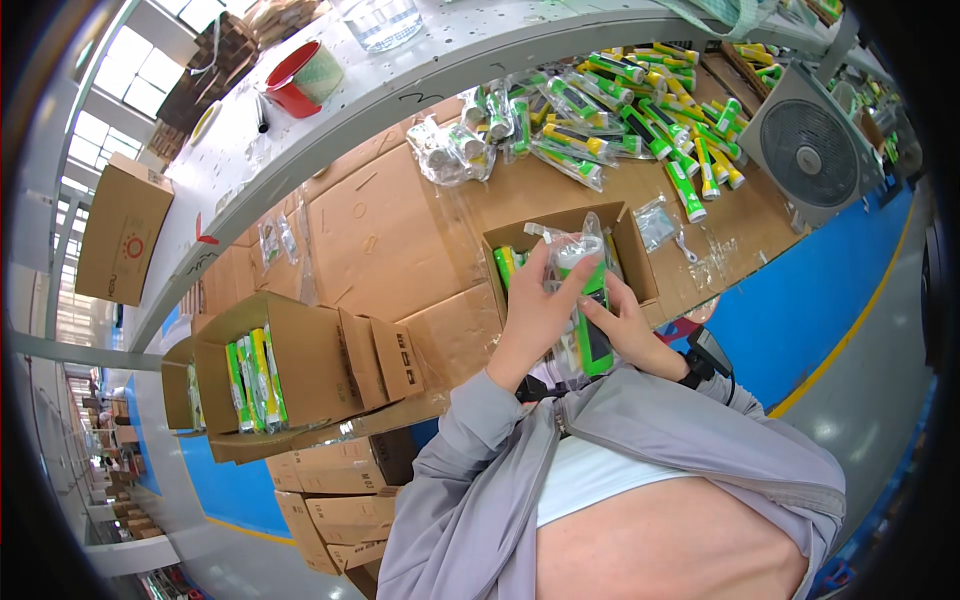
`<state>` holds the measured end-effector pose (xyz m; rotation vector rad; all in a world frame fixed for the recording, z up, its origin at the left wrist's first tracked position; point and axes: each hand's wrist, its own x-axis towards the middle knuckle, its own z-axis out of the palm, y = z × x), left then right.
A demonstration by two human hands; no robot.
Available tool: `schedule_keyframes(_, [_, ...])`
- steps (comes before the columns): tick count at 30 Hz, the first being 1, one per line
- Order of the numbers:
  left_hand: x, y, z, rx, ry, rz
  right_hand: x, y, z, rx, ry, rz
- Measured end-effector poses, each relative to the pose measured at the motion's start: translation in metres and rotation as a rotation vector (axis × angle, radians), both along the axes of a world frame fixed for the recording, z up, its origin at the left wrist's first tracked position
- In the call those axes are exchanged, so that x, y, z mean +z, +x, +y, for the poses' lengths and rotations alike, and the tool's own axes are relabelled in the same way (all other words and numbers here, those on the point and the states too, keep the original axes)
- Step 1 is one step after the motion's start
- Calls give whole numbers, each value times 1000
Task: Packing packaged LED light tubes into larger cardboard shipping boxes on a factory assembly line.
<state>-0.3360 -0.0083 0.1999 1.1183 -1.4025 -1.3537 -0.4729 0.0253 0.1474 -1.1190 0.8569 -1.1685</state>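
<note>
Between both my hands is a green flashlight with a dark panel and a whitish head (592,345), in a clear plastic bag. My left hand (535,312) grips its upper part, thumb and fingers around the head end. My right hand (628,325) holds its side, thumb on the body. Behind the hands stands an open cardboard box (628,250), partly hidden by them. Inside it at the left, a green flashlight (505,264) shows. The box's remaining contents are mostly covered by my hands and the bag.
A heap of green and yellow flashlights (640,110) lies at the far right, beside a grey box fan (812,150). Left stands another open carton (300,360) with several bagged flashlights. Above runs a shelf (400,105) bearing a red cup (295,80). Stacked cartons (335,510) sit below.
</note>
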Motion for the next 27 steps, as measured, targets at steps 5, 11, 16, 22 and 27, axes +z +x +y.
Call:
schedule_keyframes(5, [1, -6, 12, 14, -130, -44, 17, -23, -11, 110, -103, 164])
schedule_keyframes(11, [-12, -4, 11, -35, -105, -40, 15, -43, -26, 194, 5, 292])
schedule_keyframes(16, [-69, 53, -2, 330, -76, -216, 26, -65, -66, 282, 237, 647])
schedule_keyframes(22, [-137, 83, -6, 246, 256, -504, -20, -39, -107, 706, -49, 1101])
schedule_keyframes(27, [-153, 74, -3, 18, 181, -664, -78, 8, -146, 474, -236, 1359])
